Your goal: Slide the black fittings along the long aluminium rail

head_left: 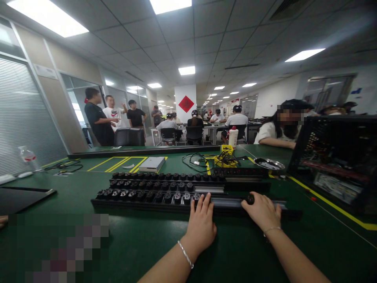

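Long black rails lie side by side across the green table, bearing rows of round black parts. My left hand (202, 220) rests on the front rail (132, 203), fingers spread and slightly bent, its fingertips at the right end of the row of round parts (177, 197). Farther right, my right hand (263, 212) is over the same rail, with a small round black part (250, 198) held between its thumb and index finger. Behind the front row stand further rows of similar parts (153, 184).
A grey box (152, 164), yellow bins with black cables (226, 157), a metal dish (269, 164) and a white bottle (233, 137) stand behind the rails. An open computer case (332, 165) is at the right, near a seated person. A dark panel (23, 201) lies left.
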Demonstrator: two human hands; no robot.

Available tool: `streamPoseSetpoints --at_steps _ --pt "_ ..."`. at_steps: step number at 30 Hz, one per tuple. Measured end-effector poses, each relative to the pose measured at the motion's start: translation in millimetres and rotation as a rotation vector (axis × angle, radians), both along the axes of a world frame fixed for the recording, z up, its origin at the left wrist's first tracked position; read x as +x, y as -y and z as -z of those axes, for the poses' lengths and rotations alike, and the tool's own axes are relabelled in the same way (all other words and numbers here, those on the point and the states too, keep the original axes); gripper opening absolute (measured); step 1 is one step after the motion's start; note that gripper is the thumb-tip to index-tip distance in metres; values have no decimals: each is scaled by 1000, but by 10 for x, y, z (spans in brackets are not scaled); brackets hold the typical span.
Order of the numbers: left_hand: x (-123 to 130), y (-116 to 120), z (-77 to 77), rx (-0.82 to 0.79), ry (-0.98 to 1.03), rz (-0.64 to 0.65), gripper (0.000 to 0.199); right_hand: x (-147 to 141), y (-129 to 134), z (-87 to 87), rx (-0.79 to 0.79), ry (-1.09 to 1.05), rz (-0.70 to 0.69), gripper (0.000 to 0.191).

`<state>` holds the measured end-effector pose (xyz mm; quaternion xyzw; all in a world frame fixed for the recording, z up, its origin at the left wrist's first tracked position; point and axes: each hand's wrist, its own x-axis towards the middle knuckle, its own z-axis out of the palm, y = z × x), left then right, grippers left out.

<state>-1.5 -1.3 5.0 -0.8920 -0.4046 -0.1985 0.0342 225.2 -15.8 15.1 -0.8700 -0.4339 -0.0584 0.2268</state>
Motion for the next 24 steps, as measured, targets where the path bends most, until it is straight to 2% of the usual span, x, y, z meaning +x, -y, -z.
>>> streamPoseSetpoints --at_steps 11,18,24 --pt "-9 -2 -16 -17 -17 11 59 18 7 -16 -3 -10 -5 51" --pt "6 -7 9 -10 3 7 58 20 22 24 28 39 53 54" --pt "27 -12 41 11 16 -18 58 24 19 -1 13 15 43 50"
